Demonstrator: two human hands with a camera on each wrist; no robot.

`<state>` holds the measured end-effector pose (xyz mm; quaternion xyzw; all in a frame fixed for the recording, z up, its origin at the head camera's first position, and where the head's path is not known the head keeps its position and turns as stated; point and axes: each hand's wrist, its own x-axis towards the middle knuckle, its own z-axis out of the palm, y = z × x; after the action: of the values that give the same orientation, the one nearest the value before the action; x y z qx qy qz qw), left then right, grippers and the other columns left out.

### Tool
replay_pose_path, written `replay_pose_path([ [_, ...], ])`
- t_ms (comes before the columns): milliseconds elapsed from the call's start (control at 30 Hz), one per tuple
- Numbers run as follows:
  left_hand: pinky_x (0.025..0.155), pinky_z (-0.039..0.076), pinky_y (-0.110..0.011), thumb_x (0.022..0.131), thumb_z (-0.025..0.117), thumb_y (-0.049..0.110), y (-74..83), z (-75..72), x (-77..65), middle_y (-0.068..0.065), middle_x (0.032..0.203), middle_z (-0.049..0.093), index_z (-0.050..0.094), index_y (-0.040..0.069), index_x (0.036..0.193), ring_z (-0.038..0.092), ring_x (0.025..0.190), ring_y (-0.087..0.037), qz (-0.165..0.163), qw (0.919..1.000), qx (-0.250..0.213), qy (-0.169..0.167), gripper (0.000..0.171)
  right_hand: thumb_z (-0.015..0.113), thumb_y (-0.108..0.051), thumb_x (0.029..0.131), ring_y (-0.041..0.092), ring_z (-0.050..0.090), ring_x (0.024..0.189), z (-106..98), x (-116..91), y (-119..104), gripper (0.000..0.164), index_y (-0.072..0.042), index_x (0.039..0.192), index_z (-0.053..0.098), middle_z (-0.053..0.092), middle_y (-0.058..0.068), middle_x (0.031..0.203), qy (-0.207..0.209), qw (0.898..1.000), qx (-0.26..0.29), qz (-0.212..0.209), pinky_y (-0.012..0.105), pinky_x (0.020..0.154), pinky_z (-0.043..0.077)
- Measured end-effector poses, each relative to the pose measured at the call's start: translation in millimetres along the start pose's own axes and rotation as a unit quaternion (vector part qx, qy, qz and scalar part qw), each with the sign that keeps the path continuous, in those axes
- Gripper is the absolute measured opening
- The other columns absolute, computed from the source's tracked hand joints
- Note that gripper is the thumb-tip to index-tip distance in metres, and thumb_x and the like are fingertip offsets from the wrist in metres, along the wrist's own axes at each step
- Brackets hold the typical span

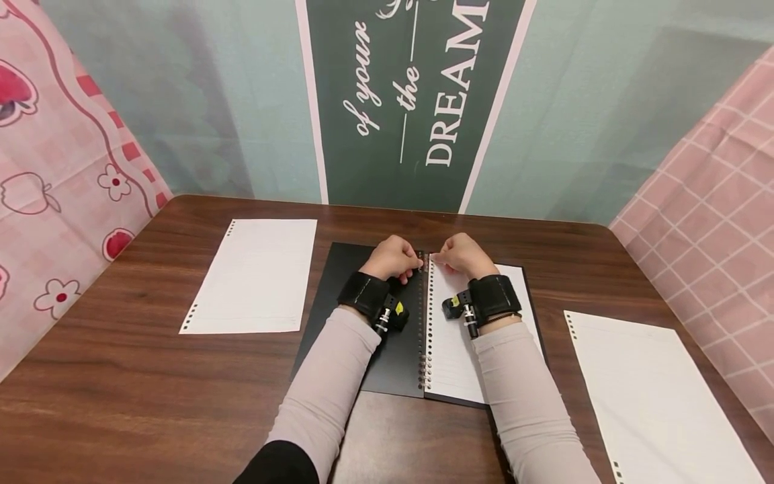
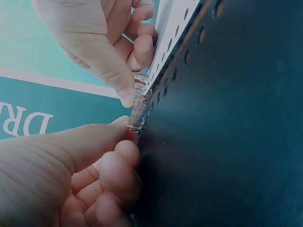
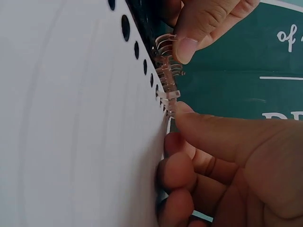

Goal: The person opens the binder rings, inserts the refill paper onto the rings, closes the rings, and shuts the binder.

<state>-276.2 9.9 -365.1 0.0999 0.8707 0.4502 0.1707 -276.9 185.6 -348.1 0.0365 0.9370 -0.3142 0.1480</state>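
Note:
A loose-leaf notebook lies spread on the table, its bare black cover (image 1: 387,370) on the left and a stack of white lined, punched pages (image 1: 450,349) on the right. Clear plastic binder rings (image 3: 166,78) run along the spine; a lower group of rings (image 1: 426,371) shows too. At the spine's far end, my left hand (image 1: 393,259) pinches the rings between thumb and index finger. Just to its right, my right hand (image 1: 465,255) pinches the same ring strip from the page side. In the left wrist view, both thumbs press on the clear rings (image 2: 138,106), close together.
One loose punched sheet (image 1: 254,275) lies left of the notebook, and another loose sheet (image 1: 653,396) lies to the right near the table's edge. Beneath them is a brown wooden table (image 1: 121,390). A green curtain (image 1: 242,101) hangs behind, with pink cloths at both sides.

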Motion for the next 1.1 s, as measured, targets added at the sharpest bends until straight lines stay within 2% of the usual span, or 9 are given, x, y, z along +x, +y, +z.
replay_pose_path([
  [300,0.046,0.044,-0.023,0.093,0.07,0.02,0.1,1.7,-0.8,-0.001,0.056,0.056,0.068,0.006,0.077,0.054,0.042,-0.01,-0.007,1.0,0.002,0.002,0.021,0.062,-0.022,0.097,0.018,0.044,0.058,-0.4,-5.1,0.5,0.032,-0.004,0.071,0.056,0.045,0.0,0.058,-0.004,1.0,0.005,0.004,0.029,0.056,0.033],
  [667,0.046,0.044,-0.022,0.096,0.066,0.021,5.3,0.9,-2.3,-0.002,0.056,0.057,0.065,0.006,0.076,0.055,0.043,-0.011,-0.005,0.9999,0.006,0.008,0.025,0.061,-0.021,0.097,0.014,0.044,0.054,-6.7,-10.1,-1.8,0.028,-0.001,0.077,0.061,0.052,0.0,0.056,-0.003,1.0,0.011,-0.018,0.028,0.055,0.034],
  [933,0.049,0.047,-0.022,0.098,0.063,0.02,13.3,0.0,-11.4,-0.004,0.058,0.058,0.066,-0.001,0.086,0.058,0.047,-0.011,0.02,0.9996,-0.013,-0.016,0.024,0.06,-0.024,0.098,0.015,0.049,0.056,-16.7,-21.1,-2.3,0.029,0.001,0.085,0.064,0.056,0.0,0.057,0.005,1.0,-0.011,-0.017,0.028,0.056,0.037],
  [1100,0.049,0.044,-0.022,0.098,0.062,0.023,12.8,-3.3,-18.4,-0.004,0.06,0.06,0.066,0.001,0.088,0.059,0.048,-0.012,0.009,0.9995,0.022,-0.019,0.024,0.06,-0.026,0.099,0.016,0.056,0.057,-14.4,-30.7,-11.6,0.031,0.002,0.087,0.065,0.06,0.001,0.057,0.011,0.999,-0.022,-0.031,0.029,0.06,0.042],
])
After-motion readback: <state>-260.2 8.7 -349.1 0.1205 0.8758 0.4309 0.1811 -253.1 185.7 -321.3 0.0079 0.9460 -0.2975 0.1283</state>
